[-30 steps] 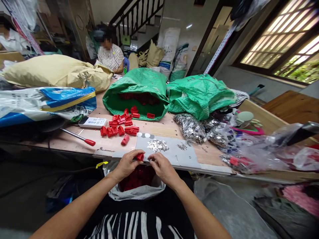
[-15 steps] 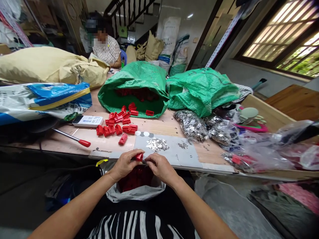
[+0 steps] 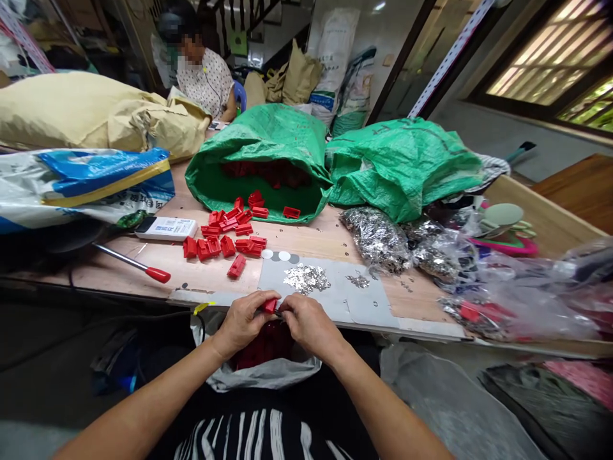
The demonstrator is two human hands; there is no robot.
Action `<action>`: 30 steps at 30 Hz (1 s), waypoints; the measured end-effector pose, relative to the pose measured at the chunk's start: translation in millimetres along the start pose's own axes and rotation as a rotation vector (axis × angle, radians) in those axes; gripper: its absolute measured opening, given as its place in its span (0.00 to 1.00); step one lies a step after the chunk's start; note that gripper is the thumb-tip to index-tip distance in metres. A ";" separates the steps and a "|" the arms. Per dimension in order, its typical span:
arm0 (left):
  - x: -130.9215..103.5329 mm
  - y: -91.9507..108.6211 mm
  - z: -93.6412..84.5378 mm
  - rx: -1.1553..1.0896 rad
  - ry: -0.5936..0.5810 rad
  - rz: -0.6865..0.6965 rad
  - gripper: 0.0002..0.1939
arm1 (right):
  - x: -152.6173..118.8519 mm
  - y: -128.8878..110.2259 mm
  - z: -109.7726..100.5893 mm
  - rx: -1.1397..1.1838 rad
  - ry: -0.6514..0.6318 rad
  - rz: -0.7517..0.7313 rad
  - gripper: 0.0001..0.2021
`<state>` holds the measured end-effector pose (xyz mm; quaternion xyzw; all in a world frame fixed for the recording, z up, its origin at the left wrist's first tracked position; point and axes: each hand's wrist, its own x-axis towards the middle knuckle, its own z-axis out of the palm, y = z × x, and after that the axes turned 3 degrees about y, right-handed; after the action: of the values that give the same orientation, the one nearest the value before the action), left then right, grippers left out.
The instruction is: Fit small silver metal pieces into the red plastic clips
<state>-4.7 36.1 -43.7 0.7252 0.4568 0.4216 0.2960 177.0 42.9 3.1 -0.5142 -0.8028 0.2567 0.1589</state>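
Observation:
My left hand [image 3: 243, 321] is closed on a red plastic piece [image 3: 269, 306] at the table's front edge. Close against it, my right hand [image 3: 306, 319] is pinched at the piece's right end; what its fingertips hold is too small to make out. Below both hands, an open white bag [image 3: 287, 374] on my lap holds red pieces. Several loose red pieces [image 3: 227, 246] lie on the table, in front of an open green sack [image 3: 211, 182] with more inside. A pile of small silvery metal parts [image 3: 306, 278] rests on a grey sheet [image 3: 330, 305].
Bags of metal parts [image 3: 376, 239] lie to the right, near a second green sack [image 3: 407, 163]. A red-handled tool [image 3: 157, 275] and a white box [image 3: 172, 229] are at the left. A person [image 3: 204, 76] sits beyond the table.
The view has shifted slightly. Both hands remain together at the red piece, which is turned a little, and my right fingers have curled closer around its end.

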 end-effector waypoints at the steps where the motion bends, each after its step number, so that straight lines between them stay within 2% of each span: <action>1: 0.2 0.8 0.6 0.001 0.005 -0.008 0.17 | -0.9 0.1 1.6 -0.005 0.014 -0.007 0.08; 7: -0.5 12.9 -3.2 -0.022 0.055 -0.082 0.14 | -12.2 6.8 5.8 0.092 0.077 -0.101 0.09; 11: -3.7 25.2 -6.7 -0.179 0.142 -0.161 0.12 | -24.7 9.5 -1.2 0.258 0.163 -0.107 0.09; 13: -4.6 32.7 -6.8 -0.343 0.180 -0.253 0.13 | -30.8 8.1 -6.3 0.343 0.132 -0.065 0.08; 15: -5.1 41.1 -6.2 -0.612 0.192 -0.391 0.11 | -35.3 4.3 -11.1 0.408 0.080 -0.059 0.11; 18: -6.3 53.4 -6.1 -1.104 0.140 -0.598 0.05 | -38.1 -4.1 -15.7 0.452 0.022 -0.099 0.18; 20: -7.6 60.3 -6.9 -1.334 0.121 -0.715 0.04 | -37.7 -9.6 -17.0 0.439 0.000 -0.119 0.20; 22: -9.0 65.9 -8.0 -1.458 0.145 -0.805 0.02 | -36.5 -14.1 -17.7 0.400 0.004 -0.141 0.20; 24: -10.0 70.5 -9.0 -1.522 0.175 -0.868 0.07 | -35.2 -17.6 -18.5 0.365 0.022 -0.162 0.18; 30: -10.1 78.4 -9.5 -1.592 0.241 -0.972 0.12 | -35.0 -21.8 -19.6 0.332 0.083 -0.188 0.15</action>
<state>17.0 -4.6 21.2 -0.0093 0.3143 0.5124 0.7991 185.7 8.7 31.9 -0.4137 -0.7867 0.3482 0.2979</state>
